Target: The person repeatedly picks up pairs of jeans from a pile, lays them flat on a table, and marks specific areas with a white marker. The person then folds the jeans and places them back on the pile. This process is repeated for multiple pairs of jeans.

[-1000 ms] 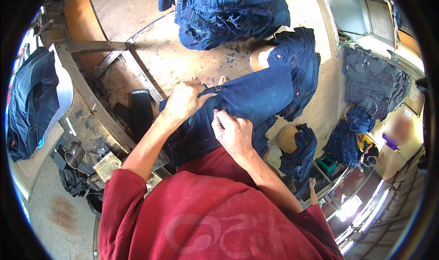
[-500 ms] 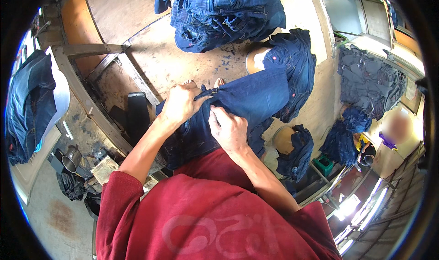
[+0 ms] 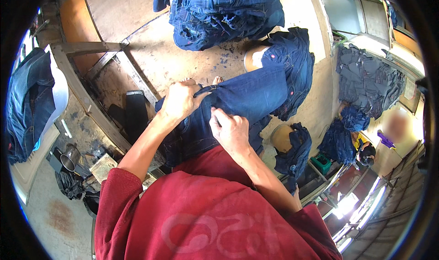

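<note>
A pair of dark blue jeans (image 3: 256, 92) lies across my lap, one leg stretching out to the right. My left hand (image 3: 179, 101) is closed on a folded edge of the denim, fingers curled and thumb on top. Close by on the right, my right hand (image 3: 232, 131) pinches the cloth between thumb and bent fingers. Its fingertips partly hide what they grip. Bare toes show just beyond the jeans.
A tall heap of jeans (image 3: 228, 18) stands ahead. More denim (image 3: 297, 68) drapes by a round stool (image 3: 252, 59) on the right. Grey garments (image 3: 368, 82) and a green crate (image 3: 321, 164) lie farther right. A wooden frame (image 3: 91, 109) and metal mug (image 3: 71, 157) are left.
Both hands keep their grip and have barely moved. The whole view has shifted slightly. Part of what looks like another person's limb now shows beside my right forearm.
</note>
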The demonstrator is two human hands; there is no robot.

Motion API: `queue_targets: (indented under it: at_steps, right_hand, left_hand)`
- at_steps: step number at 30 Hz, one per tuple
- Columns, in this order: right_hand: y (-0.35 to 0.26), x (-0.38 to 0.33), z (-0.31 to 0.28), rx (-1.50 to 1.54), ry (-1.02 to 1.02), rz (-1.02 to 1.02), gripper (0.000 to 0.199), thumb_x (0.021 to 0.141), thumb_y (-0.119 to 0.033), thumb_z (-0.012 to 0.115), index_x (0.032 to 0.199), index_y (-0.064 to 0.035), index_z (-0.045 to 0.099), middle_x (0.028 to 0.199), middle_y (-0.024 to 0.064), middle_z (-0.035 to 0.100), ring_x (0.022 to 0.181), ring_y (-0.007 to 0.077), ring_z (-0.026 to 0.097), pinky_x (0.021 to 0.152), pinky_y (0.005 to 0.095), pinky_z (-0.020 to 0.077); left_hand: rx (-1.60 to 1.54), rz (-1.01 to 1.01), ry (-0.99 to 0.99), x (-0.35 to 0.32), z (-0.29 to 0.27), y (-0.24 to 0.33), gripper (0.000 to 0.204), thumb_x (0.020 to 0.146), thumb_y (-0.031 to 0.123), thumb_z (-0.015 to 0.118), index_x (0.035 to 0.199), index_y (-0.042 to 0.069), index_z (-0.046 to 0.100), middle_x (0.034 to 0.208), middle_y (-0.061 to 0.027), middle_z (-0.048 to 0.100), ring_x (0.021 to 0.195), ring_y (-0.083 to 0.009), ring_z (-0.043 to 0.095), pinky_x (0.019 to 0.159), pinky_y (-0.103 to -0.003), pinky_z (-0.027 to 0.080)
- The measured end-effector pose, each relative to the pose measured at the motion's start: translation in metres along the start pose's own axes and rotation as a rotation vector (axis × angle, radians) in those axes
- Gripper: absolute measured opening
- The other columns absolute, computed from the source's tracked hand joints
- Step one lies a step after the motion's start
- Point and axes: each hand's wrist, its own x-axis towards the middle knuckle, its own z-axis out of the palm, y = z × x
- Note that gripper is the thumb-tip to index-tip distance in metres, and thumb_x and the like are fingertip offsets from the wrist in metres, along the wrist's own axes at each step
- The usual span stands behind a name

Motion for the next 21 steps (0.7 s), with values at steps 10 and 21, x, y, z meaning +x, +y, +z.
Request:
queue_targets:
  at_steps: [10, 21]
  right_hand:
    - [-0.0008, -0.001, 0.0009, -0.014, 0.012, 0.019, 0.008, 0.099, -0.011, 0.074, 0.093, -0.0071, 0.07, 0.066, 0.0125, 0.07, 0.055, 0.0298, 0.072, 0.05, 0.0405, 0.0551]
    - [0.0012, -0.0062, -0.0033, 0.035, 0.002, 0.046, 0.004, 0.097, -0.007, 0.075, 0.101, -0.0082, 0.075, 0.068, 0.013, 0.071, 0.055, 0.0297, 0.072, 0.051, 0.0404, 0.0558]
  left_hand:
    - [0.022, -0.018, 0.007, -0.0008, 0.0028, 0.0005, 0.025, 0.086, 0.02, 0.09, 0.101, 0.002, 0.083, 0.082, -0.0148, 0.072, 0.072, -0.0368, 0.073, 0.068, -0.042, 0.06]
    - [0.037, -0.022, 0.026, 0.0021, 0.001, 0.0042, 0.022, 0.085, 0.021, 0.091, 0.091, 0.001, 0.081, 0.08, -0.015, 0.071, 0.07, -0.0354, 0.073, 0.068, -0.042, 0.06]
